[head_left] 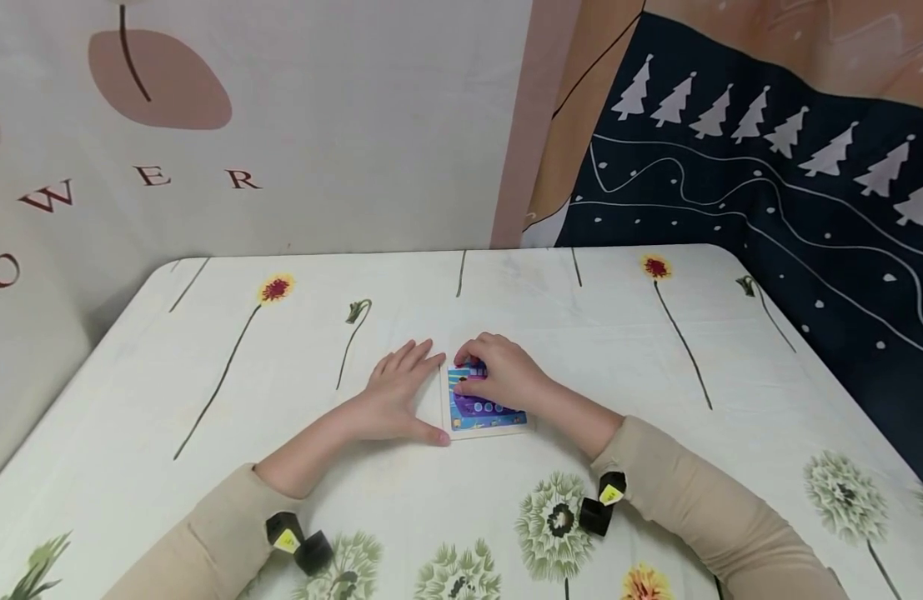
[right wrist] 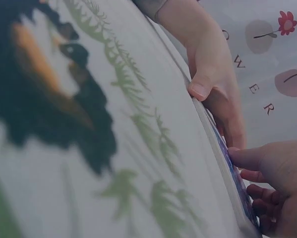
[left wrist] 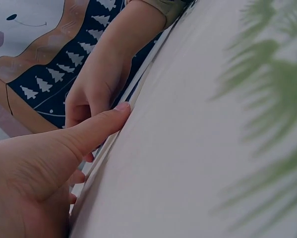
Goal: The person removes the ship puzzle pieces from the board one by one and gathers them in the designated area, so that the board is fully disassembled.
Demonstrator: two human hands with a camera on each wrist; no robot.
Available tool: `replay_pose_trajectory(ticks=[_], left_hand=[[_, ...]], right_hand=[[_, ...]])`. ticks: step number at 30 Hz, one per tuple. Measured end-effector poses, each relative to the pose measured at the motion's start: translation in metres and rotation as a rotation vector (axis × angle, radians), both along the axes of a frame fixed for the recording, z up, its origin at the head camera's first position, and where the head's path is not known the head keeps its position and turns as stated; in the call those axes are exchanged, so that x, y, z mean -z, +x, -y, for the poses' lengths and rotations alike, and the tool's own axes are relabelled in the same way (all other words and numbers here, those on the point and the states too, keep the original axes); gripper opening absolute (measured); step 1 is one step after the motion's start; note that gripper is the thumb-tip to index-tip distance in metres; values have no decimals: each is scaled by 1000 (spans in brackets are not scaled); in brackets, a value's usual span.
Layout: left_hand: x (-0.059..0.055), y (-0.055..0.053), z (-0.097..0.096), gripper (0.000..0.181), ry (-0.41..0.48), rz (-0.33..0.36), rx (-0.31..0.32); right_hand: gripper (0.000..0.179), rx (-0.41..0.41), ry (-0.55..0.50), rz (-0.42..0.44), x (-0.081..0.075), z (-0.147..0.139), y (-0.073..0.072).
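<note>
In the head view, a small flat picture board (head_left: 487, 422) with a blue and purple picture and a white border lies on the table. My left hand (head_left: 397, 400) is at its left side with fingers spread; the thumb (left wrist: 116, 113) touches the board's near left corner. Over the board's upper part is my right hand (head_left: 506, 372), thumb and fingers curled toward each other. Between them shows a small blue and purple piece (head_left: 472, 363), mostly hidden by the fingers. The right thumb (right wrist: 242, 157) lies at the picture's surface in the right wrist view.
The table (head_left: 386, 492) has a white cloth printed with flowers and dandelions. Behind it hangs a pale backdrop (head_left: 356, 125) with letters, and a dark cloth (head_left: 679, 183) with white trees hangs at the right. Each sleeve carries a small black device (head_left: 299, 542) at the wrist.
</note>
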State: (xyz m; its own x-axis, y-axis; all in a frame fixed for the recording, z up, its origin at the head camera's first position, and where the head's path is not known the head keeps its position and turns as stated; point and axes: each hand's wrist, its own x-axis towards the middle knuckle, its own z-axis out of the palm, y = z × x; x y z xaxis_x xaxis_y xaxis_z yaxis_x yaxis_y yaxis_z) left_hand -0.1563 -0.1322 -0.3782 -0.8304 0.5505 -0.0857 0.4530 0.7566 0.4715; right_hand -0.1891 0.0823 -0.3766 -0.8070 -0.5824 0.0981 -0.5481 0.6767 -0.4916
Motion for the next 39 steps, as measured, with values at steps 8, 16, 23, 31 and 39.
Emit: replay_pose_trajectory(ticks=[8,16,23,31,39], left_hand=[[0,0,0,113,1,3,-8],[0,-1,1,113,-1,-2,-8],[1,-2,1,113,6,4,-11],[0,-1,1,113,5,2,-11],[-1,0,0,114,4,9,-14]], right_hand=[[31,37,29,48,-6,5,1],[28,76,46,84,-7,10,2],[28,94,28,84,-7,11,3],[29,106,-47,70,-4,8,5],[28,145,-200,122,-3,5,6]])
